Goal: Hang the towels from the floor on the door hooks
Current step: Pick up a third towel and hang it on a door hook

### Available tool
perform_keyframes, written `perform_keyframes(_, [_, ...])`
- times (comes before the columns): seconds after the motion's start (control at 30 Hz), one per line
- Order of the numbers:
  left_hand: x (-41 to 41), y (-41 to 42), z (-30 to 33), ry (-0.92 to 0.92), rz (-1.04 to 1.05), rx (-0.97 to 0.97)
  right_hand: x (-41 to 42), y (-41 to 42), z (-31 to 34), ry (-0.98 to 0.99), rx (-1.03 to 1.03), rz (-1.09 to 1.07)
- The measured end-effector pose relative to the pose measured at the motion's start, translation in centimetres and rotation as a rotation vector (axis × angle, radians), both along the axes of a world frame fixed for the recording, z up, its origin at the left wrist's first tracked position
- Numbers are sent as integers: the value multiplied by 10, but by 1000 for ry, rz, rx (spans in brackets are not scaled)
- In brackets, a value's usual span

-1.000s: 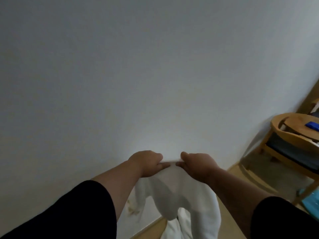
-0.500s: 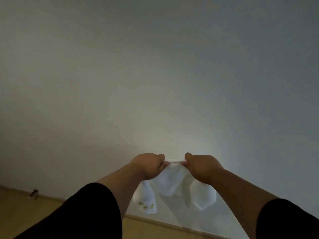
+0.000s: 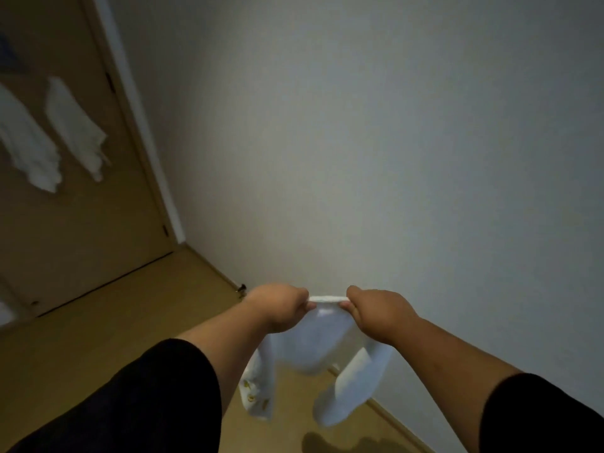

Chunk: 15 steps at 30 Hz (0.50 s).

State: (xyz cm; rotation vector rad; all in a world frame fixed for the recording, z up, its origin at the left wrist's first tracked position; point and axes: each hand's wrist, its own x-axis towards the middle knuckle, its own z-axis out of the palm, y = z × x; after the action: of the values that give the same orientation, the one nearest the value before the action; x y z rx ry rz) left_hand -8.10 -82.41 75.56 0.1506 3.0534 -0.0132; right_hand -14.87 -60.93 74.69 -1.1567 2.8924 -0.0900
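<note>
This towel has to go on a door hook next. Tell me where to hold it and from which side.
Hold the white towel by its top hem, from above, as both hands do: left hand and right hand pinch the edge close together, stretching a short span taut. The rest hangs free below, so that span can likely drop over a hook.

Floor (image 3: 108, 325) here is a plain tan wood-look surface, kinda dim, running from the door (image 3: 65, 230) at the left along the base of the white wall. A skirting strip follows where wall meets floor. There's a small dark doorstop-looking thing (image 3: 242, 287) sitting on the floor right by the skirting, too small to tell for sure. A dark shadow patch (image 3: 346, 443) falls on the floor at the bottom.
</note>
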Motion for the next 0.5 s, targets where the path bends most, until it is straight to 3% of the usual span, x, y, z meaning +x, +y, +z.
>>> perform_keyframes(0.3, [94,-168,27,36,393,-126,24,-209,22,-6,-16,327])
perform_keyframes(0.5, [115,-250,34,82,706,-194,2,-321,28,11,-26,482])
